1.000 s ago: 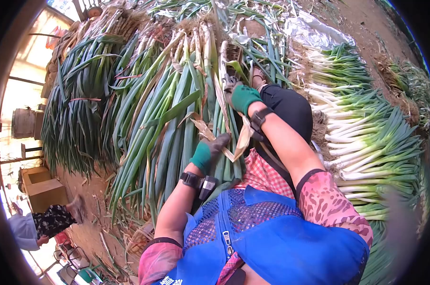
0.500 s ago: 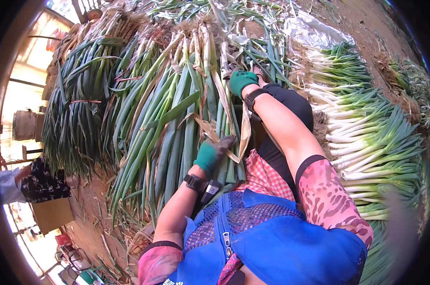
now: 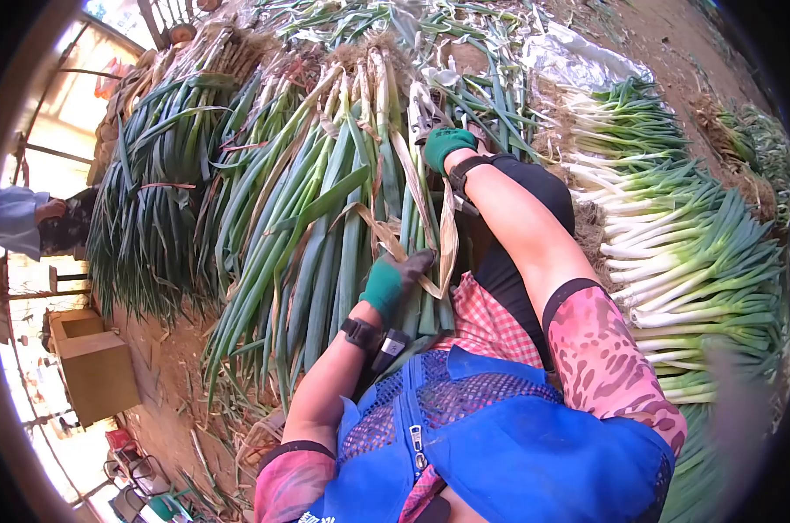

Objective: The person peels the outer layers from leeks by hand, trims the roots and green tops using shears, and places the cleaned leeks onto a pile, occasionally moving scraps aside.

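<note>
My left hand, in a green glove with dark fingers, is closed round the leaves of a leek at the right side of the leek pile. Dry brown leaves hang beside it. Higher up, my right hand, also in a green glove, is closed near the white stalk end of the leeks. A grey metal piece shows at its fingers; its shape is mostly hidden.
Cleaned leeks with white stalks lie in a long row at the right. White plastic sheeting is above them. Another person's hand is at the far left, above a cardboard box. Loose leaves litter the top.
The view has shifted slightly. The other person at the left has moved up in the picture, and more of the cardboard box shows. My hands have hardly moved.
</note>
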{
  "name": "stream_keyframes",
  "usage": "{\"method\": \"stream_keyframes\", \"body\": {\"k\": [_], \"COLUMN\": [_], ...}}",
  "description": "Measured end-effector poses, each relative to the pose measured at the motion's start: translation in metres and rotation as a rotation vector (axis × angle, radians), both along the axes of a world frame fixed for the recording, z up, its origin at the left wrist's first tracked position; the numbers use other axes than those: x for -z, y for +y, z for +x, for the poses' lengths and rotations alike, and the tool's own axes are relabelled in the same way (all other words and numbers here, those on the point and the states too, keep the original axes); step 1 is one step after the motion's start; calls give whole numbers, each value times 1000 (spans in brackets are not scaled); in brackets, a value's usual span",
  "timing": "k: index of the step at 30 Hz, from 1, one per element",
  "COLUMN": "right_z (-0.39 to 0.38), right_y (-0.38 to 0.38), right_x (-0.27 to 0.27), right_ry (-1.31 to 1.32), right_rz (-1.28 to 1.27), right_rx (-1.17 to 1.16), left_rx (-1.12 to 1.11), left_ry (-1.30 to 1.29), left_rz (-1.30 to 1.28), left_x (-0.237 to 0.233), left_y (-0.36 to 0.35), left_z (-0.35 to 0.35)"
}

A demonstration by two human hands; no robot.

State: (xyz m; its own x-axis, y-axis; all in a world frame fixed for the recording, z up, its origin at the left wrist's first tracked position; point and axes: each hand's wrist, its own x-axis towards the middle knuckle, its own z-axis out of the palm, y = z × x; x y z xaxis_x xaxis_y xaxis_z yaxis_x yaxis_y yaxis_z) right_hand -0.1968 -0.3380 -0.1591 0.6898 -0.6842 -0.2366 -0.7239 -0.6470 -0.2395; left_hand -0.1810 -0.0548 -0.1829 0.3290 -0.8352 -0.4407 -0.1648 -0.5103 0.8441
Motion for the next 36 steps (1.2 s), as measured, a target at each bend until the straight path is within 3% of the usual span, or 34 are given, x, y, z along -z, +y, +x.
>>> {"method": "stream_keyframes", "body": {"k": [4, 7, 9, 12, 16, 17, 19, 21, 22, 23, 26, 29, 30, 33, 36], "right_z": [8, 4, -10, -40, -62, -66, -74, -74, -84, -93, -119, -141, -143, -138, -124], "right_y": [0, -9, -20, -20, 15, 29, 52, 69, 79, 77, 108, 110, 115, 113, 116], "right_x": [-4, 17, 15, -4, -25, -30, 24, 45, 31, 50, 2, 7, 10, 26, 11], "right_ry": [56, 92, 147, 198, 297, 360, 230, 234, 134, 97, -220, -175, -195, -269, -276], "right_rz": [-28, -131, -187, -226, -47, 58, 134, 219, 318, 393, 283, 137, 153, 186, 222], "right_rx": [-92, -157, -178, -164, -221, -255, -80, 87, 169, 116, 371, 32, 16, -18, -170], "left_rx": [-171, -121, -108, 477, 100, 169, 304, 388, 372, 357, 402, 396, 349, 529, 462], "left_ry": [153, 165, 204, -299, 238, 164, 5, -334, -358, -383, -247, -272, -175, -372, -507], "left_rz": [154, 5, -26, -595, 116, 195, 348, 375, 336, 294, 98, 252, 287, 375, 407], "left_x": [-7, -61, -44, -54, -91, -90, -82, -69, -68, -67, -74, -93, -92, -49, -80], "left_y": [-2, -10, -9, -2, 10, 12, 10, 3, 3, 4, 16, 13, 12, 2, -25], "left_z": [-1, -8, 6, 49, 51, 46, 32, 10, 0, -7, -24, -25, -21, -3, 2]}}
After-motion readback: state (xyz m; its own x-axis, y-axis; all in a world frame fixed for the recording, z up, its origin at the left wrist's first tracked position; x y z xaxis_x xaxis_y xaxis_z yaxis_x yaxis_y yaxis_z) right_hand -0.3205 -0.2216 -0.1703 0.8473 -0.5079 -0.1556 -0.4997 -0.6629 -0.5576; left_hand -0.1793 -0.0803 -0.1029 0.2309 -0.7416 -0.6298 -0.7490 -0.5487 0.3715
